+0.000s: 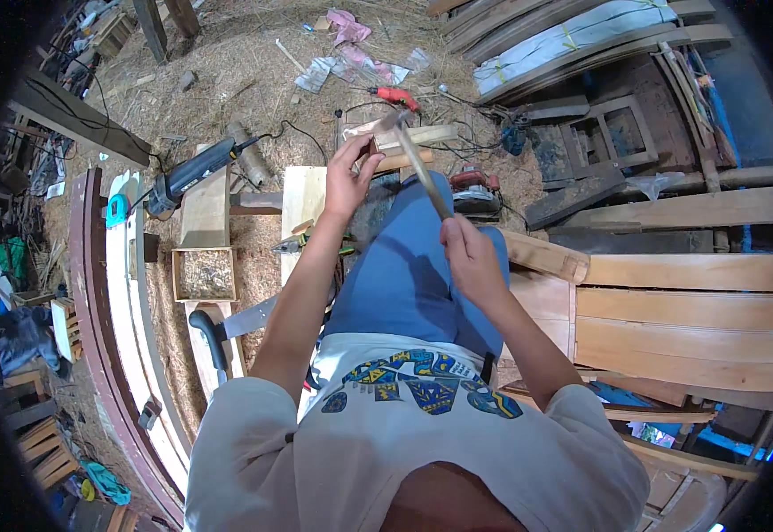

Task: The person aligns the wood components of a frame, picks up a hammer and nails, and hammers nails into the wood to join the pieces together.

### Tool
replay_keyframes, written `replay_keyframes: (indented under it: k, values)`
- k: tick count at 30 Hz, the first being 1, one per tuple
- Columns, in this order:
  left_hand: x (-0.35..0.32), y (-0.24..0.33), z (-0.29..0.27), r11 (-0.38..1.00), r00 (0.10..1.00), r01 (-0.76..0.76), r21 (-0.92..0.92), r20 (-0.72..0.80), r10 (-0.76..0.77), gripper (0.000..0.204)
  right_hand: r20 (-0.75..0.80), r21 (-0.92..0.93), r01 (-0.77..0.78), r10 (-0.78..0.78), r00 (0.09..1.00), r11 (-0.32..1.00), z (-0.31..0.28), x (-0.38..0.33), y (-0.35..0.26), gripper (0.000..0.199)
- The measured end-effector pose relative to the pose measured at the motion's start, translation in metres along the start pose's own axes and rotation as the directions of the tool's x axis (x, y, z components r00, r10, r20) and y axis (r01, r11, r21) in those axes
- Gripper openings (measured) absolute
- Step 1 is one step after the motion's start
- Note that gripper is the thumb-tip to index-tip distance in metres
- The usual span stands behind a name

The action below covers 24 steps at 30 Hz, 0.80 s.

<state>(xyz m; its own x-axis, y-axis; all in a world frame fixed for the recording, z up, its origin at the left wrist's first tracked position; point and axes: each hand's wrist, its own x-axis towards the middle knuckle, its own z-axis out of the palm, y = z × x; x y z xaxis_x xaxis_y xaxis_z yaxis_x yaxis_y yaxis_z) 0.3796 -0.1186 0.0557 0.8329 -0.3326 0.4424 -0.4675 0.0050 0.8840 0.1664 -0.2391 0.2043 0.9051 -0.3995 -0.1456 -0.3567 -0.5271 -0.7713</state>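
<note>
My right hand [473, 259] is closed around the handle of a hammer [425, 177], which slants up and to the left. The hammer's head is over the wooden pieces beyond my knees, close to my left fingertips. My left hand [349, 182] has its thumb and fingers drawn together beside the end of a wooden piece [428, 136]; whatever they pinch is too small to make out. Another short wooden piece [404, 160] lies just nearer to me, partly behind the hammer handle. Pliers [292, 243] rest on a pale board [302, 197] beside my left forearm.
At left are a grinder [193, 177] with a cord, a shallow wooden box [205, 275] of small bits, and a handsaw [214, 339]. A red drill [395, 97] lies ahead, and a red circular saw [475, 188] sits right of my knees. Planks [688, 310] are stacked at right.
</note>
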Motion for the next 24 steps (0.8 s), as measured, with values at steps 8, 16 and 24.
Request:
replay_keyframes:
  k: [8,16,24]
  values:
    - [-0.002,-0.003,0.001,0.999,0.998,0.006,-0.048,-0.058,-0.008,0.033,-0.059,0.053,0.102,-0.099,0.993,0.993,-0.007,-0.005,-0.037,0.036]
    - [-0.002,0.002,-0.002,1.000,0.999,0.025,-0.007,0.033,-0.025,0.031,-0.050,-0.219,-0.005,-0.006,0.999,0.976,0.009,-0.003,-0.003,0.031]
    - [-0.013,-0.034,0.001,0.989,0.993,0.108,-0.100,0.064,-0.102,0.033,-0.094,-0.338,0.136,-0.177,0.980,0.931,0.017,-0.008,-0.001,0.026]
